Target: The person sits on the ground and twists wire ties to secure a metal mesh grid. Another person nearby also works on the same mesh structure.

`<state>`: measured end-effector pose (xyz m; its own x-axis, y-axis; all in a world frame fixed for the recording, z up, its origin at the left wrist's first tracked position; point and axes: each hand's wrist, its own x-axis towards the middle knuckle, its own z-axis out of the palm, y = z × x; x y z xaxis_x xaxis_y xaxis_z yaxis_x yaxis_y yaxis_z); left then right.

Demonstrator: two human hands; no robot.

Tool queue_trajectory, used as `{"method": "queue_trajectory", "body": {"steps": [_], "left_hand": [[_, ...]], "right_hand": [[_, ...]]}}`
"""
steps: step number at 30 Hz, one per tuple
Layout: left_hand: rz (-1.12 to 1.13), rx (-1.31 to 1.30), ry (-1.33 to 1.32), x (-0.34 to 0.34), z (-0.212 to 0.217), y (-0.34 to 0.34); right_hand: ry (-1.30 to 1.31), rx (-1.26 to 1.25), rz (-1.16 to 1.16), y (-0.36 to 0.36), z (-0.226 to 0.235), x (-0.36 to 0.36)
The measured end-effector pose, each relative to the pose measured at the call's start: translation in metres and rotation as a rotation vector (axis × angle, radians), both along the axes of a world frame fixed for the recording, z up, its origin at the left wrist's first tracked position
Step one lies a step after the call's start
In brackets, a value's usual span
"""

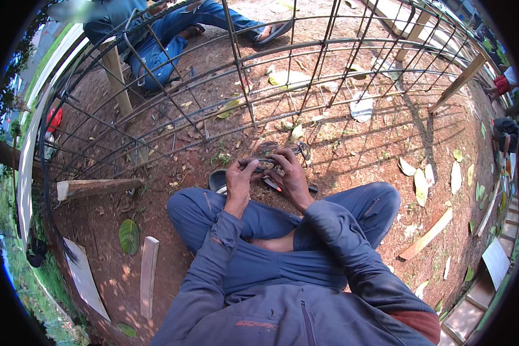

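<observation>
I sit cross-legged on reddish soil with both hands together over my shins. My left hand is closed, thumb and fingers pinching one end of a small bundle of dark thin wire. On its other side my right hand grips the same bundle with bent fingers. More loops of dark wire lie just beyond the right hand. A tool with a dark end shows partly behind the right wrist; its kind is hidden. A dark sandal is beside my left wrist.
A steel rebar cage curves across the far side, near wooden posts. Beyond it sits a person in blue jeans. A wooden stake and wood strips lie left, another strip right, among fallen leaves.
</observation>
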<state>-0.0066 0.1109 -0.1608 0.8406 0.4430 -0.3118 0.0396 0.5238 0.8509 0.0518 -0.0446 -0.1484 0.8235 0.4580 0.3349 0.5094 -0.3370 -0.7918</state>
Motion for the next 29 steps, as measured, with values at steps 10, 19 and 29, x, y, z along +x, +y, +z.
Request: {"method": "queue_trajectory", "body": {"steps": [10, 19, 29], "left_hand": [[-0.047, 0.301, 0.032, 0.002, -0.02, -0.003], [-0.048, 0.616, 0.098, -0.001, -0.016, 0.001], [-0.132, 0.403, 0.178, -0.001, -0.04, 0.021]], "right_hand": [[-0.063, -0.421, 0.091, -0.011, -0.024, -0.001], [-0.016, -0.369, 0.181, -0.001, -0.051, -0.002], [0.063, -0.354, 0.181, 0.005, -0.074, -0.006]]}}
